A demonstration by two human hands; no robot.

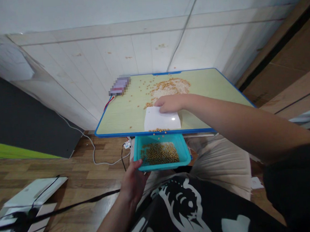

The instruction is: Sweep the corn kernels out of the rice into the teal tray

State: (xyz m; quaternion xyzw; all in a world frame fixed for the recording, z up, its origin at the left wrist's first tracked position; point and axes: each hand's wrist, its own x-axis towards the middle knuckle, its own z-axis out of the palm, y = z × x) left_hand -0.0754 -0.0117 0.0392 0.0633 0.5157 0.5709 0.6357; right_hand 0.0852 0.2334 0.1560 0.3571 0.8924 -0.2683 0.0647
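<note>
My left hand (134, 174) grips the near left corner of a turquoise plastic basket (188, 156), thumb over its rim. Yellow soybeans (160, 153) lie inside, with some pale grains along the far side. The basket is tucked under the table's front edge. On the tabletop, my right hand (171, 103) is closed on the far edge of a white scraper sheet (162, 120). A row of soybeans (159, 130) lies along the sheet's near side at the table edge, and a few are dropping toward the basket. Beyond my right hand spreads a pile of pale grains (166, 89) mixed with soybeans.
The small table (208, 85) has a pale green top and blue rim, against a white panelled wall (139, 56). A blurred device (119, 86) with a red cord sits at its far left corner. Cardboard (288, 73) stands right; white cables (93, 153) cross the wooden floor.
</note>
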